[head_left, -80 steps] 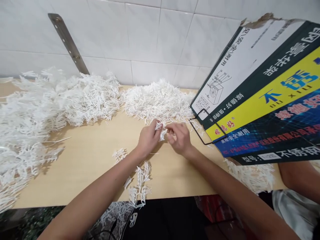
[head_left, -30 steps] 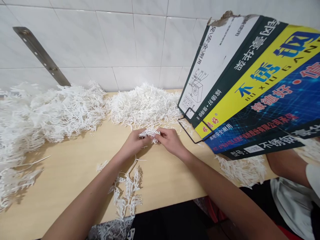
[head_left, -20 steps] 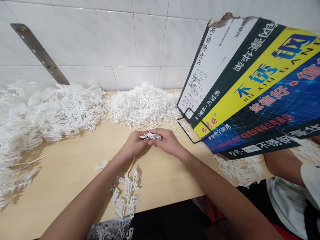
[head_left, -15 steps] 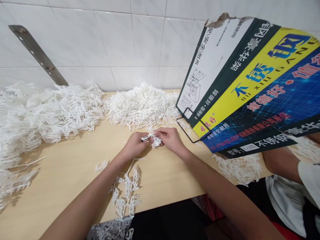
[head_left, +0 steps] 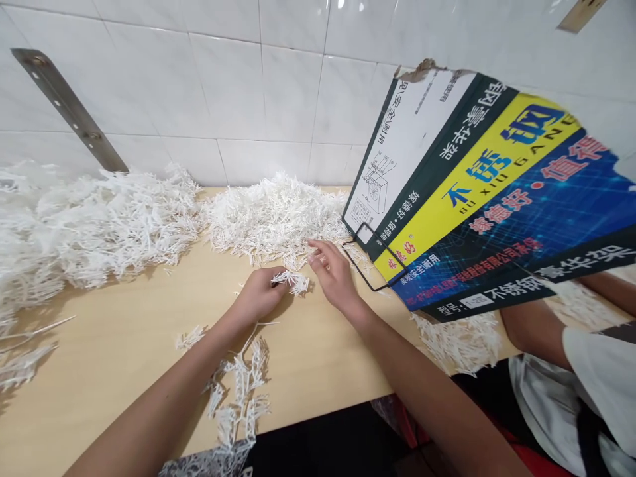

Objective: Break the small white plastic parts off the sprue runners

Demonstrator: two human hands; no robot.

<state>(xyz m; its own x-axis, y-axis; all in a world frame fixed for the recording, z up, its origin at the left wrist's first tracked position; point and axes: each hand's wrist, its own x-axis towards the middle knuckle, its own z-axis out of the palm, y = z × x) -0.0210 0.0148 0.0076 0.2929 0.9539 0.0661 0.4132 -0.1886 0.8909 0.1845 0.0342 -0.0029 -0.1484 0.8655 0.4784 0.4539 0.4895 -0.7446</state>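
My left hand (head_left: 264, 293) is closed around a small bunch of white branched plastic sprigs (head_left: 297, 283), whose tips stick out to the right of the fingers. Apart from the bunch, my right hand (head_left: 332, 273) is raised with its fingers spread and nothing visible in it. Just beyond both hands lies a heap of loose white sprigs (head_left: 278, 215) against the wall. Nearer my body, a longer branching strand of white sprigs (head_left: 243, 384) hangs toward the table's front edge, partly behind my left forearm.
A bigger white pile (head_left: 94, 225) covers the table's (head_left: 318, 358) left. A printed cardboard panel (head_left: 477, 199) with a black wire stand (head_left: 375, 265) rises at right; behind it show another person's arm (head_left: 534, 328) and more sprigs (head_left: 460, 341). A metal bracket (head_left: 72, 109) is fixed to the wall.
My right hand has let go of the bunch and moved away from it, its fingers opening. My left hand keeps hold of the sprigs. The view has shifted slightly.
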